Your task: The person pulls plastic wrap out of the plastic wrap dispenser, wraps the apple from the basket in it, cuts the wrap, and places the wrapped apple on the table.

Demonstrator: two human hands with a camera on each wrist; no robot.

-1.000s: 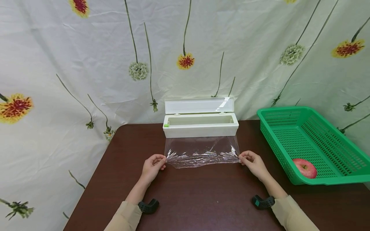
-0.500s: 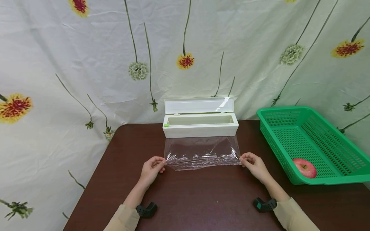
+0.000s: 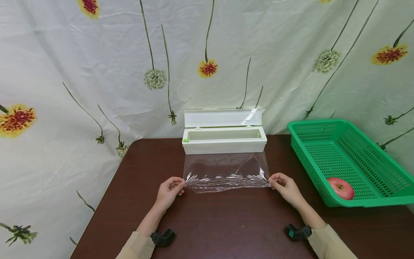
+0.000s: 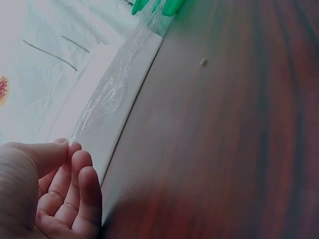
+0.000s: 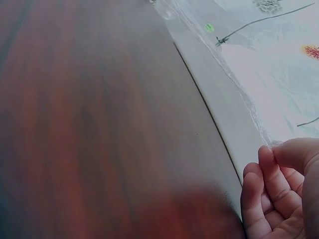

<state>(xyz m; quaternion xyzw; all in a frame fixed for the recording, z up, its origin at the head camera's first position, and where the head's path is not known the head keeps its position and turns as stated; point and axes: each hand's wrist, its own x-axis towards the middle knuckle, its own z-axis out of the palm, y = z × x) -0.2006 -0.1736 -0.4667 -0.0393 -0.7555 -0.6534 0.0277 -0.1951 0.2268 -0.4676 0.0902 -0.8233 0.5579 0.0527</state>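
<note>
A sheet of clear plastic wrap (image 3: 223, 176) stretches out from under the front of a white dispenser box (image 3: 224, 146), whose lid (image 3: 223, 118) stands raised at the back. My left hand (image 3: 169, 192) pinches the wrap's near left corner between thumb and forefinger. At the opposite corner, my right hand (image 3: 286, 189) pinches the wrap the same way. Both wrist views show the thumb meeting the forefinger on the film, with the left hand (image 4: 60, 189) and right hand (image 5: 279, 189) otherwise loosely curled. The film's front edge is bunched and glossy between the two hands.
To the right stands a green plastic basket (image 3: 310, 172) with a red apple (image 3: 341, 189) in its near corner. Everything rests on a dark brown table (image 3: 213, 223). Behind it hangs a white flowered cloth (image 3: 113, 72).
Both hands have drawn slightly toward the person, and the wrap's front edge has come nearer with them. The dispenser box, basket and apple have stayed in place.
</note>
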